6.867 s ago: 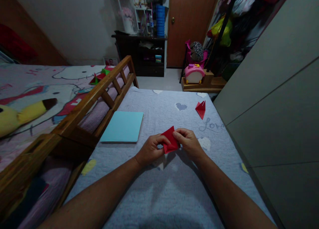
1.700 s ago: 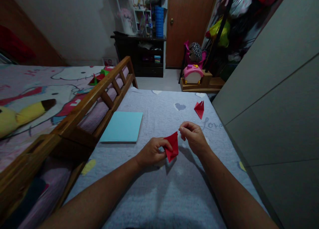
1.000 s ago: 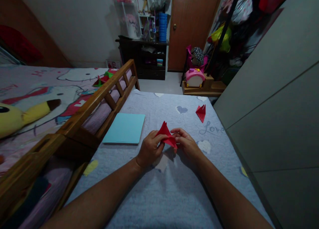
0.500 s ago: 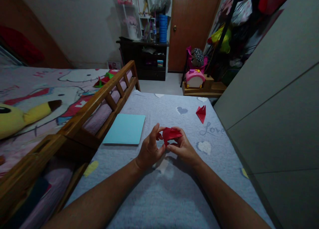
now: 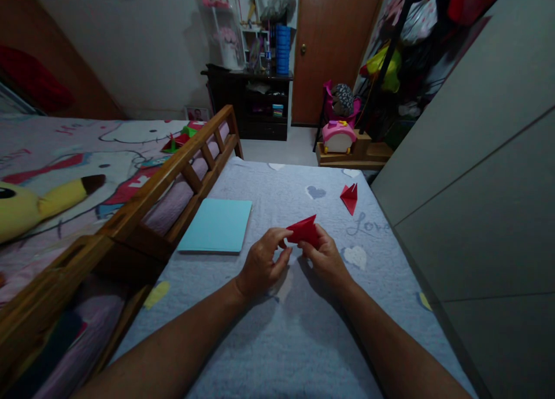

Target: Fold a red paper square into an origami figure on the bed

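A piece of folded red paper (image 5: 304, 230) is held up above the blue bedspread, its pointed end turned to the upper right. My right hand (image 5: 324, 254) pinches it from the right, thumb in front and fingers mostly hidden behind. At its left corner, the curled fingers of my left hand (image 5: 265, 260) hold the edge, while the left thumb sits lower, apart from the paper. Farther off to the right, a second folded red paper piece (image 5: 349, 198) with pointed tips lies on the bedspread (image 5: 277, 341).
A stack of light blue square paper (image 5: 217, 225) lies left of my hands. Along the left runs a wooden bed rail (image 5: 173, 173), with a yellow plush toy (image 5: 47, 205) on the bed beyond. A pale cabinet (image 5: 485, 173) borders the right side.
The held red paper has turned, its point now angled up to the right. My left thumb has come away from it, and the left fingers have shifted to its left corner.
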Action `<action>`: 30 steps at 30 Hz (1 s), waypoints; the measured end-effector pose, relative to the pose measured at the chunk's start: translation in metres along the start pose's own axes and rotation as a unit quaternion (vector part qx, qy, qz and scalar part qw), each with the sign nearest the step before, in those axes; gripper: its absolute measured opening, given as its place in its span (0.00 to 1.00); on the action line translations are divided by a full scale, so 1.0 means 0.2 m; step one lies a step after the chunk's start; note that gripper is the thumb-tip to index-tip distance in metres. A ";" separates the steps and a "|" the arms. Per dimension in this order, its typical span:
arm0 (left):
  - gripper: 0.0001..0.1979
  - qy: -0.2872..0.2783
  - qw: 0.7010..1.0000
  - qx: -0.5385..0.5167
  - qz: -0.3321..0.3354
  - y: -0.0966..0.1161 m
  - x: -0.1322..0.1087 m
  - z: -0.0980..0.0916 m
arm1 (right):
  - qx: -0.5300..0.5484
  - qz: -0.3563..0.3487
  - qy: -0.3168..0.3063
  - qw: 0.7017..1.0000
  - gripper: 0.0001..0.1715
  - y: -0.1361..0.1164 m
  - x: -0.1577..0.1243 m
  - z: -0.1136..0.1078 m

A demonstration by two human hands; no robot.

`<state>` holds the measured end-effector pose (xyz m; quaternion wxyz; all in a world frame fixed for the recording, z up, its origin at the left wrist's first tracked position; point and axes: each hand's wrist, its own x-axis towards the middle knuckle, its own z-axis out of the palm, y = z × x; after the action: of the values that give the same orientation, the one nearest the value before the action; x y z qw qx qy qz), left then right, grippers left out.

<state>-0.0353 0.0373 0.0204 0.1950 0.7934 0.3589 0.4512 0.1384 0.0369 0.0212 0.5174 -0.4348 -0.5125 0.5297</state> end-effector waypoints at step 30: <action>0.14 -0.052 0.819 -0.429 -0.377 -0.12 0.04 0.02 | -0.148 -0.063 -0.114 0.980 0.14 -0.07 -0.02 -0.05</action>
<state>-0.0388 0.0598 0.0087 0.6894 0.4543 0.3892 0.4085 0.1500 0.0324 0.0332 0.4179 -0.4098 -0.6675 0.4603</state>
